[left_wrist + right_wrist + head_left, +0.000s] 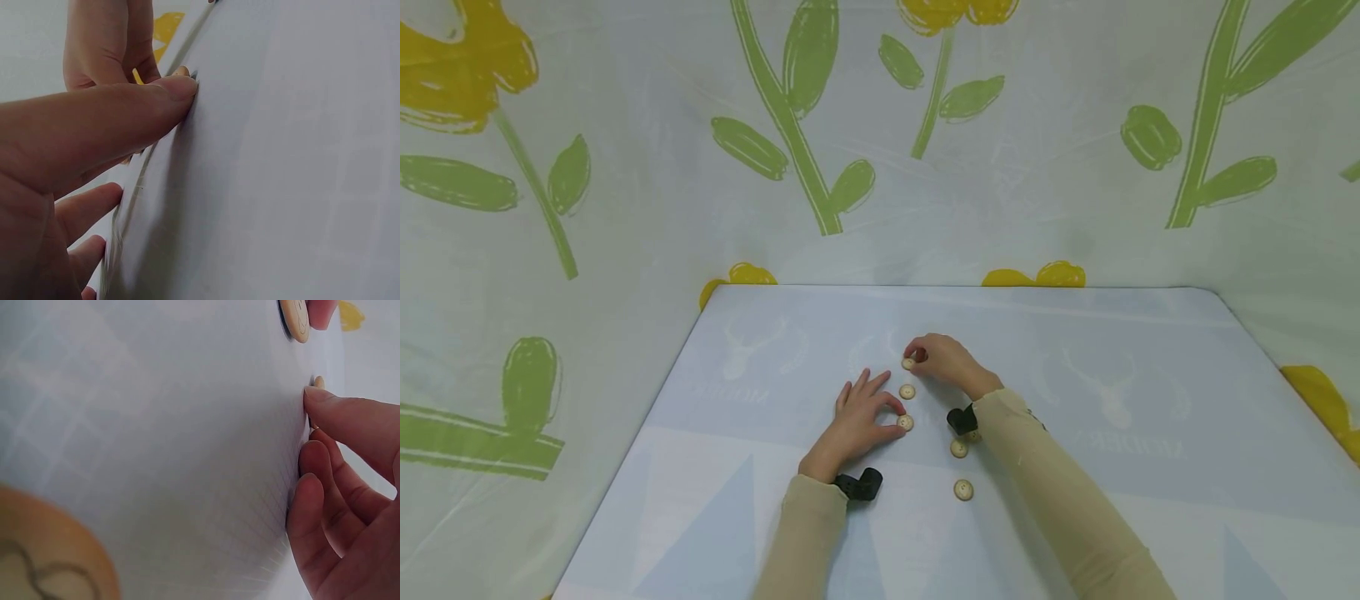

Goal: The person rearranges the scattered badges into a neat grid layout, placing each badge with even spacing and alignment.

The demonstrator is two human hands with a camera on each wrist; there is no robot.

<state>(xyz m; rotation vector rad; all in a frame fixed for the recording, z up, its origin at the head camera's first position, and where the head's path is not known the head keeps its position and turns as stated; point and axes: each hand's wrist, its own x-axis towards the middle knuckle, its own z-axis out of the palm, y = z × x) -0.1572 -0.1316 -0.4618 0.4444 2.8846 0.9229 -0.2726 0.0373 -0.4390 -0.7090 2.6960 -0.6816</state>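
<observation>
Three small round wooden discs with dark markings lie in a column on the table. My left hand [856,423] has thumb and index finger at opposite edges of the nearest disc [906,422], its other fingers spread. At the far end my right hand [950,362] pinches another disc [908,364] between thumb and fingertips, low at the tabletop. Between the hands sits the middle disc [907,392], untouched. In the left wrist view the thumb [144,103] covers most of a disc [182,71]. The right wrist view shows a disc edge [319,382] just beyond the thumb.
Nearer me, a second group of discs lies under and beside my right forearm: one disc [959,448], another disc [963,489], and one partly hidden by the wrist camera [962,420]. A flower-patterned curtain [1000,192] hangs behind the pale table [1150,333].
</observation>
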